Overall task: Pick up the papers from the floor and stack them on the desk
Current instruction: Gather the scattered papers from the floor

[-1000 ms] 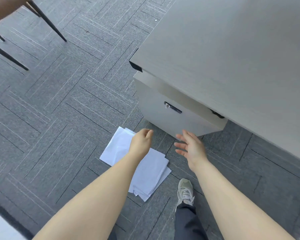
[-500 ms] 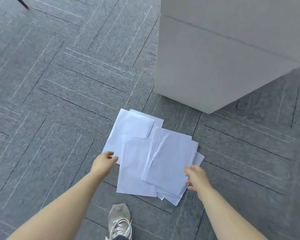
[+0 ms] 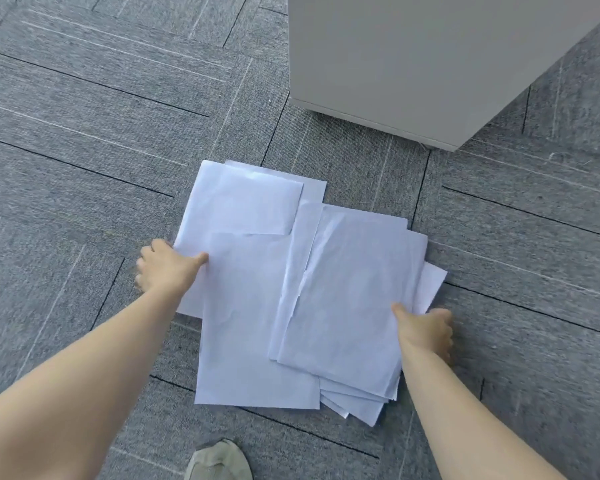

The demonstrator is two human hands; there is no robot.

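Several white papers (image 3: 257,306) lie in a loose, overlapping pile on the grey carpet, some creased. My left hand (image 3: 165,266) grips the pile's left edge, thumb on top of the sheets and fingers at or under the edge. My right hand (image 3: 426,329) pinches the right edge of the top right sheets the same way, thumb on top. The papers still rest flat on the floor. The desk top is out of view; only its light grey cabinet (image 3: 413,64) shows at the upper right.
Grey patterned carpet tiles (image 3: 84,150) cover the floor all around. The cabinet's lower corner (image 3: 440,143) stands just beyond the papers. The toe of my shoe (image 3: 219,462) shows at the bottom edge, close to the pile.
The view has dropped much closer to the floor. Both hands went from hovering above the papers to taking hold of the pile's left and right edges.
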